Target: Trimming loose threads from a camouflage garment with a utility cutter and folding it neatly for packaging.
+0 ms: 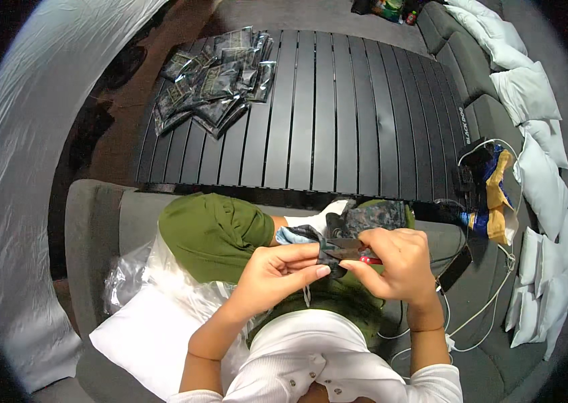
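In front of my lap, my left hand [284, 272] pinches a small piece of dark cloth [326, 254] between thumb and fingers. A light blue part [290, 235] shows at the cloth's far left end. My right hand [395, 265] is closed around small snips [347, 248] with dark blades and a red part near the thumb. The blades point left and lie against the cloth; whether they cut into it cannot be made out. Beyond my hands, a grey-blue camouflage cloth [378, 221] lies across my right leg.
A black slatted table [324, 114] stands ahead, with a pile of clear-wrapped dark packets [216, 84] at its far left. Beside me are a white pillow [146, 332] and clear plastic bags [129, 275]. White cables [482, 322], a yellow-blue packet [499, 201] and white cushions [539, 168] are on the right.
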A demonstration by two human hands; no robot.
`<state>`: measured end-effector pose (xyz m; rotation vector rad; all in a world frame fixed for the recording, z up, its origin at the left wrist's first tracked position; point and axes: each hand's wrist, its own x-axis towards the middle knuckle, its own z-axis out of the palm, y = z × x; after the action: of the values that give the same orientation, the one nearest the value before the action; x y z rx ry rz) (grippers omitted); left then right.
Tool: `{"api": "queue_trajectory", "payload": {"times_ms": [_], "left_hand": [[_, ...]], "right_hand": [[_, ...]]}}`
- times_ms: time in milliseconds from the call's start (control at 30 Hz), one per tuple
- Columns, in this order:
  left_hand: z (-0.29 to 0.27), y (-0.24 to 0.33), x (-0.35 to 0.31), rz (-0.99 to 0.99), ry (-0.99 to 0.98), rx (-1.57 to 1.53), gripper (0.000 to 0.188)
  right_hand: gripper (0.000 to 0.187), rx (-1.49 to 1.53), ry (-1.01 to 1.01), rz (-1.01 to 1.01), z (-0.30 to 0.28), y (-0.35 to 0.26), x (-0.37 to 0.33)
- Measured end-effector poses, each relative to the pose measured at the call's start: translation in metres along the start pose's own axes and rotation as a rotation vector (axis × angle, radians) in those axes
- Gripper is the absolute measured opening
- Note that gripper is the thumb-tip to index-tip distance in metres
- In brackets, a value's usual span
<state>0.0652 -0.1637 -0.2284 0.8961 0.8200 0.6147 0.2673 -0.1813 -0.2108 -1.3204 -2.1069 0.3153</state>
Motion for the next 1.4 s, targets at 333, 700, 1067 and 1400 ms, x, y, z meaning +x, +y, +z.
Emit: {"api": "queue_trajectory", "payload": {"times_ms": [333, 700, 1067, 1400], "left_hand": [[-0.002, 0.000, 0.002, 0.024, -0.019, -0.039, 0.027], [-0.004, 0.004, 0.004, -0.027, -0.011, -0.082, 0.027], [-0.007, 0.008, 0.004, -0.089, -0.001, -0.110, 0.027], [-0.005, 0.005, 0.001, -0.035, -0.038, -0.016, 0.026]], "right_hand": [[0.026, -0.023, -0.058, -0.029, 0.001, 0.002, 0.002], [0.029, 0.041, 0.000, 0.044, -0.008, 0.010, 0.001], [0.029, -0.035, -0.094, 0.041, -0.007, 0.005, -0.001], [0.030, 0.112, -0.100, 0.082, 0.004, 0.001, 0.004]]}}
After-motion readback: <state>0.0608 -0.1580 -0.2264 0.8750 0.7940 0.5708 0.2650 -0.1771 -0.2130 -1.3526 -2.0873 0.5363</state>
